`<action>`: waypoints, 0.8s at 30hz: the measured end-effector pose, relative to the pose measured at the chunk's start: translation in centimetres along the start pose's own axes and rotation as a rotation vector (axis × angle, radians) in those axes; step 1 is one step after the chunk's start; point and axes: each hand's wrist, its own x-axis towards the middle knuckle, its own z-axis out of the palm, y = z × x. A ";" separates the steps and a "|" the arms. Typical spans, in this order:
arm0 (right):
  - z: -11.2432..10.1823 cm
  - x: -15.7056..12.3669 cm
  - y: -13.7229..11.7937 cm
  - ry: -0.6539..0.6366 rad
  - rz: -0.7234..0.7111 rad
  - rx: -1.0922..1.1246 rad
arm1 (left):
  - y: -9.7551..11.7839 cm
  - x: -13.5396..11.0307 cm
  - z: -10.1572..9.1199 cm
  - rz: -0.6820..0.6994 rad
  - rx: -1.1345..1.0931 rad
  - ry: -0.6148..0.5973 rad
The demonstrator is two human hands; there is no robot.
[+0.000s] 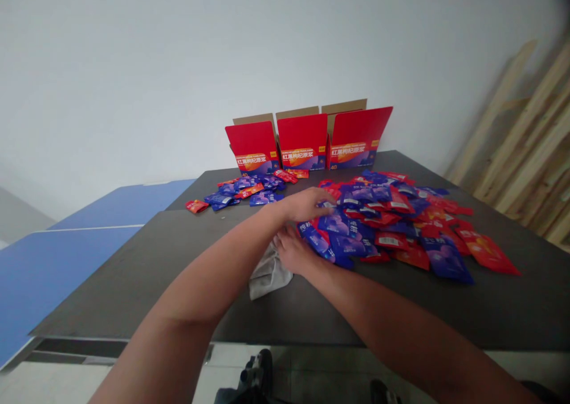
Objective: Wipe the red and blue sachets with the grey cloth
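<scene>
Below a plain white wall, the dark table [178, 261] bears heaped sachets [401, 214] under the flat, open left hand [307, 205], with the right hand [294, 252], grip unclear, beside a grey cloth [267, 276]; a careless sweep could likely slide the slick packets off the table's edge.

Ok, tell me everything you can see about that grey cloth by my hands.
The grey cloth is light grey, soft-looking fabric, crumpled into folds, lying on the dark table near its front edge. The right hand rests against its upper edge; the sachet pile lies to its right.
</scene>
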 end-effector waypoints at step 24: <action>-0.6 -0.2 -0.2 -0.052 0.039 0.053 | -8.9 -7.3 -3.1 -0.753 -0.065 0.356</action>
